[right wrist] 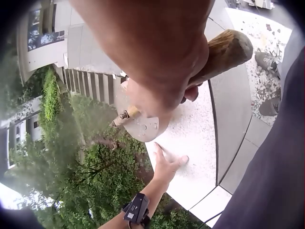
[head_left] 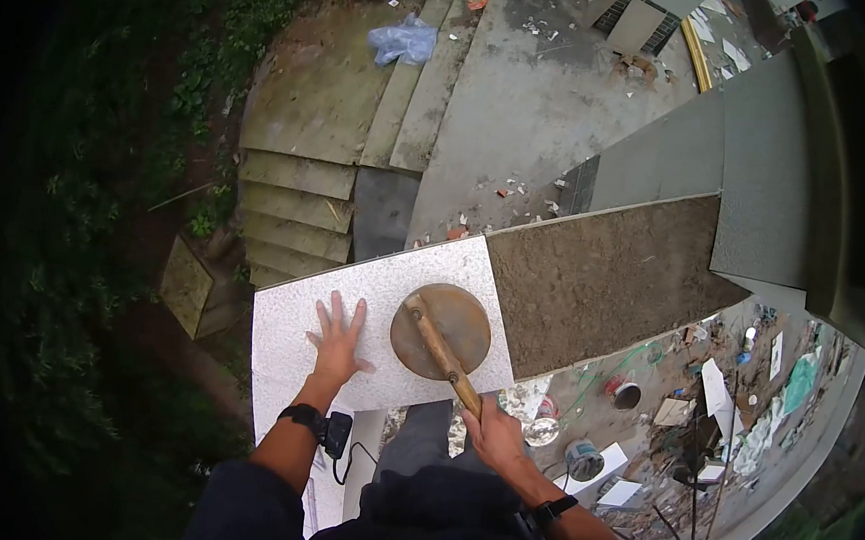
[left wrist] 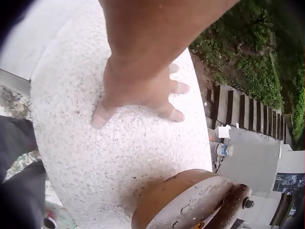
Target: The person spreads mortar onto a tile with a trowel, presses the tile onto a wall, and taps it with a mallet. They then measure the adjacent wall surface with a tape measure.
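A white speckled stone slab (head_left: pixel 370 301) lies along the top of the wall. My left hand (head_left: pixel 339 341) rests on it with fingers spread, seen from closer in the left wrist view as a hand (left wrist: pixel 138 86) flat on the stone. With my right hand (head_left: pixel 497 435) I grip the wooden handle of a round tamping mallet (head_left: pixel 469 323). Its thick brown disc sits over the right part of the slab, and the handle runs across the disc's top toward me. In the right wrist view the rear end of the wooden handle (right wrist: pixel 228 52) sticks out behind my fist.
Right of the slab runs a bed of brown mortar (head_left: pixel 602 282). Stone steps (head_left: pixel 297 205) and greenery drop away on the left. A grey sloped panel (head_left: pixel 663 136) rises beyond the bed. Below on the right are buckets (head_left: pixel 585 461) and scattered tile scraps.
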`<state>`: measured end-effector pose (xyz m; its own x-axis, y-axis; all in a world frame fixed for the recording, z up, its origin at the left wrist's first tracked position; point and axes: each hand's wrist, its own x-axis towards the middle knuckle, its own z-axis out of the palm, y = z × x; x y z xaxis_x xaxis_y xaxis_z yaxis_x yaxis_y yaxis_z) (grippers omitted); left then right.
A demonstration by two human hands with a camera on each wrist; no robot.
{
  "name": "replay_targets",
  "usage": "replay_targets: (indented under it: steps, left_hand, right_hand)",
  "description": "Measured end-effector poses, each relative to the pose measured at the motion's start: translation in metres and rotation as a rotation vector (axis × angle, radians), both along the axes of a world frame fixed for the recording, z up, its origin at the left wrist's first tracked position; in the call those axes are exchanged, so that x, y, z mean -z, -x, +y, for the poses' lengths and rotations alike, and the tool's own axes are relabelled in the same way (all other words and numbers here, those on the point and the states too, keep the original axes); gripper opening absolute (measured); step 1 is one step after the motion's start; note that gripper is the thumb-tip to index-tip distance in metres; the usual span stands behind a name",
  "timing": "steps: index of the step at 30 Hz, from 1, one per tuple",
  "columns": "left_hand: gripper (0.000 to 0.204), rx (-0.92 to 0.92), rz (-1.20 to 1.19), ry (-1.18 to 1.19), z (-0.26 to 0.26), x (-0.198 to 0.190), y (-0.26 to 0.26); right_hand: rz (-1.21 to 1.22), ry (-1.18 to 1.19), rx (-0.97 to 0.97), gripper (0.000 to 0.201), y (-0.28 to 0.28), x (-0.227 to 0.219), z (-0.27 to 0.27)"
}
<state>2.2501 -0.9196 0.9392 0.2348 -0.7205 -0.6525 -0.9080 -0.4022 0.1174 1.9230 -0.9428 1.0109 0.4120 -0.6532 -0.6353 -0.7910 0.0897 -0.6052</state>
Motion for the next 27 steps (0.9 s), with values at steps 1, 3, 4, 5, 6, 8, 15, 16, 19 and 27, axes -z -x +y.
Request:
replay_targets:
  steps: [1,3,4,5,6,8,15,16,19,27]
  left_hand:
    - [0.139,0.000,0.004,0.019,0.002,0.001,0.000]
    - [0.138,-0.013,0.015,0.004,0.001,0.000,0.001]
    - [0.137,-0.024,0.023,-0.010,0.000,0.000,0.000]
    - [0.137,-0.026,0.022,-0.010,-0.001,0.001,0.000]
    - [0.137,-0.021,0.021,-0.006,0.002,0.000,0.000]
    - [0.137,-0.013,0.023,0.005,-0.002,0.001,0.001]
    - [0.138,-0.007,0.012,-0.013,-0.004,0.000,0.001]
    - [0.139,-0.011,0.016,-0.021,-0.001,-0.001,0.000]
    - [0.139,-0.004,0.004,-0.028,-0.001,0.001,0.000]
    - [0.141,-0.005,-0.003,-0.046,0.000,0.003,0.001]
  right_hand:
    - [0.007,-0.015,-0.003,0.041,-0.004,0.012,0.000]
    - [0.015,-0.025,-0.006,0.041,-0.009,0.017,-0.006]
    - [0.020,-0.044,-0.007,0.040,-0.011,0.019,-0.007]
    - [0.025,-0.065,-0.011,0.039,-0.013,0.019,-0.008]
    - [0.027,-0.073,-0.010,0.039,-0.011,0.015,-0.003]
    - [-0.065,0.076,0.004,0.040,-0.006,0.007,-0.001]
    - [0.031,-0.017,-0.044,0.039,-0.019,0.021,-0.015]
    - [0.008,-0.018,-0.040,0.039,-0.016,0.016,-0.013]
    - [-0.040,0.007,-0.016,0.040,-0.012,0.013,-0.005]
    - [-0.040,0.006,0.017,0.039,-0.016,0.017,-0.005]
